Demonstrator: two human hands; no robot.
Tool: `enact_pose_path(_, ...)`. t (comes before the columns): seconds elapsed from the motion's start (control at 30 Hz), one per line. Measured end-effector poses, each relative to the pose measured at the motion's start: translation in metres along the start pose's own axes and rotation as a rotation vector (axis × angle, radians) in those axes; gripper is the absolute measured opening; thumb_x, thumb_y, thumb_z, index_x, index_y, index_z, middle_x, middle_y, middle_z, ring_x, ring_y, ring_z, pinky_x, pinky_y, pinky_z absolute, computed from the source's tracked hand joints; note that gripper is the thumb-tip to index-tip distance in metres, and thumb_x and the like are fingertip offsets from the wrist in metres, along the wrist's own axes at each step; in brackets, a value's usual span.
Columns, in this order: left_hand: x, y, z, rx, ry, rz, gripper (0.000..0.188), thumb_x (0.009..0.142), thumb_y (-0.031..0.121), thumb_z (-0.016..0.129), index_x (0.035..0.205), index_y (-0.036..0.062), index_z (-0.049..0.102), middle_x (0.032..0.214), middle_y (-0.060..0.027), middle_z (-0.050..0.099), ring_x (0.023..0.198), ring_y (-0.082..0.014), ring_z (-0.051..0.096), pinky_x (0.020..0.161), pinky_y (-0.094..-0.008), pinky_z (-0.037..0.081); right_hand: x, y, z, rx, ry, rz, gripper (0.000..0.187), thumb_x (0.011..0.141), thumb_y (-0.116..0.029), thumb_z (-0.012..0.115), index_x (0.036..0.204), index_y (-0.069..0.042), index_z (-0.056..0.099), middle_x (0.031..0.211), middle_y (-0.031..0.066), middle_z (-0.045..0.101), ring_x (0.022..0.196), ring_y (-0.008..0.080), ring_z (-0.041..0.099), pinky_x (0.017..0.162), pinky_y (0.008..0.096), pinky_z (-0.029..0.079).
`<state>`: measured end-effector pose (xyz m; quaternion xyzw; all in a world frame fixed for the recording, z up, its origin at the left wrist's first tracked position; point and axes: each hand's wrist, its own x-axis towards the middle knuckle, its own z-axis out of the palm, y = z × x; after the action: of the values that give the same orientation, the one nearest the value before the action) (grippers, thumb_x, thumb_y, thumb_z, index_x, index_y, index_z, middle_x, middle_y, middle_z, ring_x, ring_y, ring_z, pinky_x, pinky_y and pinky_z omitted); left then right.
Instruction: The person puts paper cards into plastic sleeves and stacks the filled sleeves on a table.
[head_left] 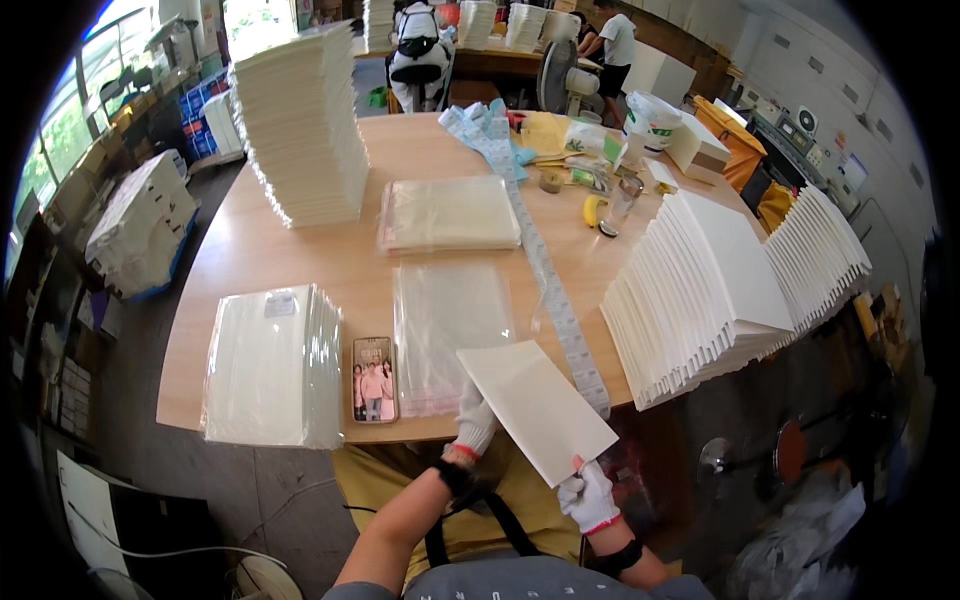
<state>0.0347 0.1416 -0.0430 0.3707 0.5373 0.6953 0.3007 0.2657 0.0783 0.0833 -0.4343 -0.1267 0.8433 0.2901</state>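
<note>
A flat, stiff cream-white paper card (540, 410) is held tilted over the table's front edge. My right hand (587, 496), in a white glove with a red cuff, is closed on its lower right corner, thumb on top. At its left edge is my left hand (477, 418), gloved alike and closed on it, with the fingers partly hidden behind the card. Just beyond lies a flat pile of clear plastic sleeves (440, 325). A strip of printed labels (560, 310) runs past the card's right side.
To the left lie a phone (374, 380) and a plastic-wrapped stack (265, 370). Farther back are a tall white stack (305, 130) and more sleeves (450, 213). White card stacks (700, 290) stand right. A banana (592, 210), glass (626, 194) and tub (650, 125) sit behind.
</note>
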Motion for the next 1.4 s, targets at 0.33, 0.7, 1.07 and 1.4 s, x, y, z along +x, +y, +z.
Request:
enact_pose_path(0.33, -0.155, -0.011, -0.02, -0.144, -0.165, -0.525, 0.033, 0.092, 0.013, 0.048, 0.123, 0.0, 0.048, 0.115, -0.0133, 0.059, 0.102, -0.0245, 0.059, 0.084, -0.0323, 0.05, 0.041, 0.062, -0.006, 0.104, 0.038, 0.01, 0.016, 0.095, -0.018, 0.048, 0.111, -0.017, 0.046, 0.083, 0.0021, 0.053, 0.064, 0.0186, 0.058, 0.052, 0.0316, 0.05)
enact_pose_path(0.7, -0.114, 0.039, -0.054, -0.146, -0.182, -0.789, 0.034, 0.09, 0.026, 0.058, 0.117, 0.0051, 0.05, 0.095, -0.0061, 0.059, 0.08, -0.0146, 0.061, 0.06, -0.0265, 0.048, 0.095, 0.013, 0.003, 0.001, -0.26, 0.169, 0.015, 0.092, -0.019, 0.05, 0.098, -0.005, 0.051, 0.106, 0.0216, 0.061, 0.089, 0.0371, 0.064, 0.071, 0.0452, 0.056)
enact_pose_path(1.07, -0.11, 0.053, -0.082, -0.005, 0.024, -0.807, 0.036, 0.091, 0.028, 0.046, 0.107, -0.0001, 0.061, 0.095, -0.0065, 0.063, 0.086, -0.0158, 0.059, 0.077, -0.0277, 0.048, 0.105, 0.063, 0.074, -1.741, -0.327, -0.977, 0.011, 0.076, -0.017, 0.059, 0.079, -0.007, 0.056, 0.084, 0.0118, 0.053, 0.08, 0.0316, 0.055, 0.068, 0.0406, 0.047)
enact_pose_path(1.4, -0.115, 0.05, -0.096, -0.107, 0.147, -0.755, 0.03, 0.09, 0.023, 0.046, 0.089, -0.0033, 0.061, 0.09, -0.0121, 0.065, 0.078, -0.023, 0.064, 0.073, -0.0311, 0.052, 0.049, -0.077, -0.048, -1.391, 0.426, -1.493, 0.009, 0.082, -0.014, 0.055, 0.082, -0.006, 0.06, 0.076, 0.0122, 0.057, 0.065, 0.0279, 0.055, 0.057, 0.0374, 0.046)
